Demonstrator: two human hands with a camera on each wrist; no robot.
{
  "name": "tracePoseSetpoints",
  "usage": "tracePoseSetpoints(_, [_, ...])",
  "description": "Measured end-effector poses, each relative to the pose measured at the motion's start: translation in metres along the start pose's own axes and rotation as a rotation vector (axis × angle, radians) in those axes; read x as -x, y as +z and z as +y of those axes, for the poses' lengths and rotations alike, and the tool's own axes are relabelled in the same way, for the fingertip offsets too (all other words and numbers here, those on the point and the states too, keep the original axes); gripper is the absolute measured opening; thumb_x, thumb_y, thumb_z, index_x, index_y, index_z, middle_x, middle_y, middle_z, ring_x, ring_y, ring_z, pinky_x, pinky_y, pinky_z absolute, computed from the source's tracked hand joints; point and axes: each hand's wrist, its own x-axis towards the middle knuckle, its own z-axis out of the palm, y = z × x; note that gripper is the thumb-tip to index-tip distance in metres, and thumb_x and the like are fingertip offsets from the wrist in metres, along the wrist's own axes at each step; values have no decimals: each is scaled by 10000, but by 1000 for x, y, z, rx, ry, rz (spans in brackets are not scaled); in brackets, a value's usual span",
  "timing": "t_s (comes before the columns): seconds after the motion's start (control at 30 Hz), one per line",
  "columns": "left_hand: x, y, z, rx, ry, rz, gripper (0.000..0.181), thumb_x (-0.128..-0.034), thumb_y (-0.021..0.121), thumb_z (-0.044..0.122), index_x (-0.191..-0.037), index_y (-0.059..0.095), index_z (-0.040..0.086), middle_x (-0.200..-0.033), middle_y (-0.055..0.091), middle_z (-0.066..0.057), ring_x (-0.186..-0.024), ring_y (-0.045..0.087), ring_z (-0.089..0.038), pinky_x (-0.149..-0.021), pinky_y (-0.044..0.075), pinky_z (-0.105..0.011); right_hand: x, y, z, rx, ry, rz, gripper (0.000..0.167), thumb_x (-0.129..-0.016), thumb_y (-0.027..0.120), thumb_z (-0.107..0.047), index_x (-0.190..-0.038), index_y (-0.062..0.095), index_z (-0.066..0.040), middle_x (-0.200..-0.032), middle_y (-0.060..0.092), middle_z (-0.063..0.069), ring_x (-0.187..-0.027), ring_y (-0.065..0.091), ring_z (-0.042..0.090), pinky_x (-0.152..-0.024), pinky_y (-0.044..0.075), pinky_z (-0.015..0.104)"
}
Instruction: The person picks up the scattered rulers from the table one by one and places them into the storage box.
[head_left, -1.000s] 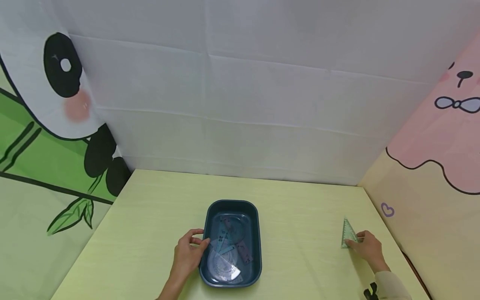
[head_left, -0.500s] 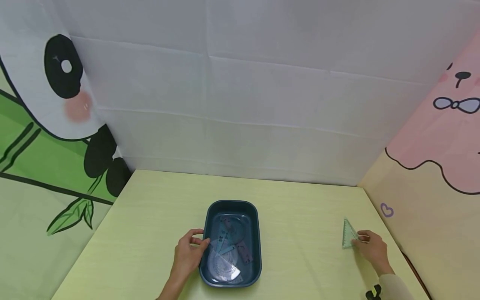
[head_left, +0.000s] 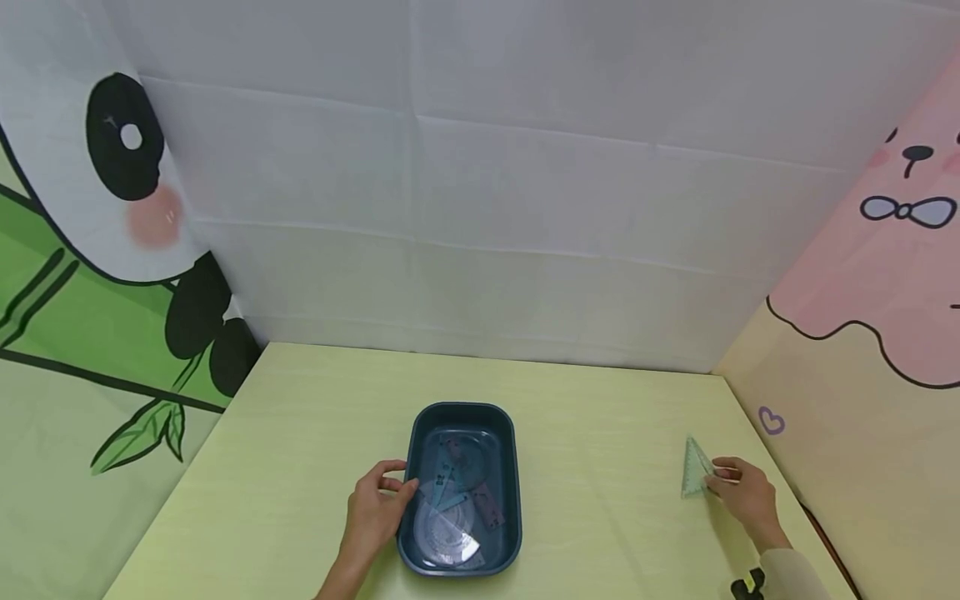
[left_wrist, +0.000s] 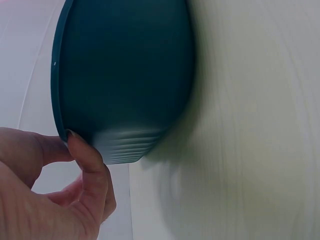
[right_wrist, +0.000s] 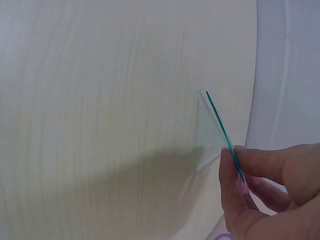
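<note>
My left hand (head_left: 373,508) pinches the rim of a dark blue plastic tray (head_left: 513,492) on its left long side. In the left wrist view the thumb and a finger meet at the rim of the tray (left_wrist: 125,65). Inside lie a clear round protractor (head_left: 442,533), blue set squares (head_left: 444,483) and a purple-pink ruler piece (head_left: 489,505), partly overlapping. Far to the right, my right hand (head_left: 746,496) pinches a translucent green set square (head_left: 694,471) by its edge. Seen edge-on in the right wrist view, the set square (right_wrist: 220,122) stands tilted above the table.
The pale yellow tabletop (head_left: 600,467) spreads between the tray and the right hand. A white cloth wall (head_left: 525,208) rises behind it. Printed panels, a panda (head_left: 112,208) on the left and a pink bear (head_left: 885,275) on the right, flank the table.
My right hand has shifted slightly right along the green set square, so more of the set square shows. The left hand and the tray keep their place.
</note>
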Motion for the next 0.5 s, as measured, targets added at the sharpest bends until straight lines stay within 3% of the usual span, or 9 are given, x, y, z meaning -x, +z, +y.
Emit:
tracePoseSetpoints(0.2, [0,0,0,0,4,0,356,-890,781,125,-1196,673,-21,-814,651,-54,-631,604,-141,-571,474,-306,1,0,-6,-9,-7,-6,398,-921,721,-45,-1251,595,139,-1058,686,248,-742,658,38,-612,504,215])
tracePoseSetpoints(0.5, [0,-1,-1,4,2,-1,355,-889,782,126,-1194,673,-19,-814,653,-54,-630,605,-140,-570,476,-308,2,2,-22,-43,-27,-27,406,-937,716,-45,-1276,586,135,-1107,661,297,-800,709,152,-627,540,225])
